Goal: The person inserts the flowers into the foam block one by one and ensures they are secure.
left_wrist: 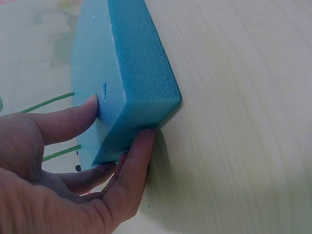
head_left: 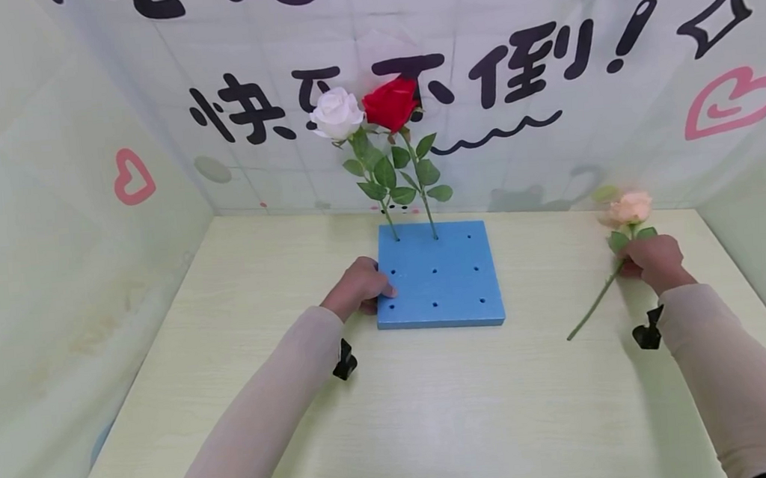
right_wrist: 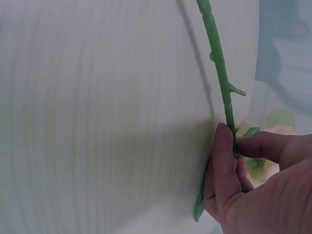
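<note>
A blue foam block (head_left: 456, 286) with several small holes lies flat on the table. Its left edge is gripped by my left hand (head_left: 362, 284), thumb on the top face and fingers against the side, as the left wrist view shows. A white rose (head_left: 337, 113) and a red rose (head_left: 390, 105) stand upright in holes along the block's far edge. Off to the right, my right hand (head_left: 655, 259) pinches the green stem of a pale pink rose (head_left: 632, 207) between thumb and fingers. In the right wrist view the rose's stem (right_wrist: 219, 63) extends beyond the fingertips, above the tabletop.
The pale wooden table (head_left: 504, 402) meets a white printed backdrop (head_left: 283, 172) with black lettering behind the block. Light cloth walls (head_left: 39, 243) enclose the left and right sides.
</note>
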Available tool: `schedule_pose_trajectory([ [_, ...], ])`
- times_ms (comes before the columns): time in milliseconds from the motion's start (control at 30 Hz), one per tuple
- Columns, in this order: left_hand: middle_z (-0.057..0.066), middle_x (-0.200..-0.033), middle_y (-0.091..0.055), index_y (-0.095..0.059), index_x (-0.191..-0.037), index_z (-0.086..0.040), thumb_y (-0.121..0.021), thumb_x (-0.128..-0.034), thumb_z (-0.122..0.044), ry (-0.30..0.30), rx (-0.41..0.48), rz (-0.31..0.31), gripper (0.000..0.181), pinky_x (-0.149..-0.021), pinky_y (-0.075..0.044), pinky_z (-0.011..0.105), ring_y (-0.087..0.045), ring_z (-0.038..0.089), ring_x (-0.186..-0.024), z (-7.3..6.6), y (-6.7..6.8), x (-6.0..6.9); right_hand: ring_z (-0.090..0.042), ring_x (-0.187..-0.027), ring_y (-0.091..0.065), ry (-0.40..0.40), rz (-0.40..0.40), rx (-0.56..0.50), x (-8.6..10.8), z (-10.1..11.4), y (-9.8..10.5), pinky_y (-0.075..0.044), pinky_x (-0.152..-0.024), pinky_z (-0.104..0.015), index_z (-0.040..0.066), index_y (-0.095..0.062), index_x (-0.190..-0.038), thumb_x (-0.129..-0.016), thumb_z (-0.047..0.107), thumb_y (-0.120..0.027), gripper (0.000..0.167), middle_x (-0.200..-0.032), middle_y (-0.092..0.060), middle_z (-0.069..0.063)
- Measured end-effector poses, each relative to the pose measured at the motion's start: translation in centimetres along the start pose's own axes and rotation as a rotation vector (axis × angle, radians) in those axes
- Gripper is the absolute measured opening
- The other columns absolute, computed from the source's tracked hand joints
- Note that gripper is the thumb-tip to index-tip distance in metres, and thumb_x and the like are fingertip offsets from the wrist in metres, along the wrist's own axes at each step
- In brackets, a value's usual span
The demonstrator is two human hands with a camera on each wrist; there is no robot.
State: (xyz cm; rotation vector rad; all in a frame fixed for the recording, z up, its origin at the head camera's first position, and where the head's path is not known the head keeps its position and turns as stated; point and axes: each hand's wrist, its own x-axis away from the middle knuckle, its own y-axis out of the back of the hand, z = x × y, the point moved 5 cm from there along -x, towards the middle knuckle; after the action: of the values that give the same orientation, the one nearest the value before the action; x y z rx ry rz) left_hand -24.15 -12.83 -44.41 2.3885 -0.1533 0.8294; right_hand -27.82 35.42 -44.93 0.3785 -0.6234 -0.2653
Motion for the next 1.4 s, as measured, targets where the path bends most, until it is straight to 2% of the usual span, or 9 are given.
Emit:
schedule_pose_trajectory([
  [133, 0.017, -0.133, -0.053, -0.034, -0.148, -0.001, -0.069, -0.0885, -0.007, -0.001, 0.000, -0.001, 0.070, -0.072, -0.060, 0.040, -0.066, 0.029, -0.099, 0.0, 0.0, 0.0, -0.010, -0.054, -0.064, -0.001, -0.016, -0.027, 0.0, 0.1, 0.2, -0.059, -0.064, -0.028, 0.002, -0.042, -0.094, -0.081, 0.000, -0.061, 0.023, -0.073, -0.053, -0.003],
  [333, 0.018, -0.129, -0.055, -0.036, -0.146, 0.000, -0.069, -0.0884, -0.007, -0.008, 0.003, 0.001, 0.067, -0.072, -0.060, 0.039, -0.066, 0.029, -0.099, -0.1, 0.1, 0.1, -0.009, -0.054, -0.064, 0.015, -0.016, -0.002, 0.4, 0.4, 0.2, -0.059, -0.064, -0.028, 0.003, -0.046, -0.096, -0.084, 0.003, -0.058, 0.017, -0.063, -0.056, 0.001],
  [600, 0.017, -0.129, -0.055, -0.036, -0.147, -0.001, -0.069, -0.0883, -0.007, -0.001, 0.001, -0.007, 0.068, -0.072, -0.060, 0.040, -0.067, 0.029, -0.096, 0.0, 0.0, -0.1, -0.005, -0.057, -0.063, 0.030, -0.035, -0.076, 0.3, 0.6, 0.2, -0.060, -0.065, -0.028, 0.007, -0.051, -0.099, -0.087, 0.004, -0.058, 0.015, -0.059, -0.059, 0.008],
  [767, 0.017, -0.128, -0.056, -0.036, -0.147, -0.002, -0.070, -0.0881, -0.008, 0.006, 0.002, -0.009, 0.068, -0.073, -0.060, 0.041, -0.067, 0.029, -0.097, 0.0, 0.0, 0.0, -0.006, -0.060, -0.063, 0.044, -0.033, -0.110, 0.5, 0.9, 0.1, -0.060, -0.066, -0.028, 0.008, -0.049, -0.100, -0.087, 0.005, -0.058, 0.016, -0.062, -0.060, 0.007],
  [867, 0.017, -0.127, -0.056, -0.037, -0.146, -0.001, -0.070, -0.0881, -0.008, 0.008, 0.003, -0.010, 0.067, -0.073, -0.060, 0.041, -0.067, 0.029, -0.096, 0.0, 0.0, 0.0, -0.006, -0.060, -0.064, 0.059, -0.027, -0.149, 0.7, 1.2, 0.0, -0.060, -0.065, -0.028, 0.008, -0.047, -0.099, -0.087, 0.003, -0.056, 0.016, -0.063, -0.059, 0.006],
  [1167, 0.017, -0.130, -0.055, -0.036, -0.147, -0.002, -0.070, -0.0882, -0.008, 0.004, -0.004, -0.010, 0.068, -0.070, -0.060, 0.039, -0.067, 0.028, -0.096, 0.0, 0.0, -0.1, -0.007, -0.059, -0.061, 0.113, -0.007, -0.386, 2.1, 2.6, -0.1, -0.060, -0.060, -0.029, 0.003, -0.056, -0.100, -0.088, -0.005, -0.059, 0.015, -0.069, -0.058, 0.006],
  [1400, 0.017, -0.129, -0.055, -0.038, -0.146, -0.001, -0.069, -0.0884, -0.008, -0.002, 0.012, -0.002, 0.066, -0.070, -0.060, 0.039, -0.067, 0.028, -0.094, 0.0, 0.0, 0.0, -0.008, -0.059, -0.061, 0.191, -0.022, -0.427, 3.5, 3.9, -0.3, -0.059, -0.056, -0.030, 0.008, -0.063, -0.086, -0.088, -0.002, -0.064, 0.011, -0.075, -0.057, 0.005],
])
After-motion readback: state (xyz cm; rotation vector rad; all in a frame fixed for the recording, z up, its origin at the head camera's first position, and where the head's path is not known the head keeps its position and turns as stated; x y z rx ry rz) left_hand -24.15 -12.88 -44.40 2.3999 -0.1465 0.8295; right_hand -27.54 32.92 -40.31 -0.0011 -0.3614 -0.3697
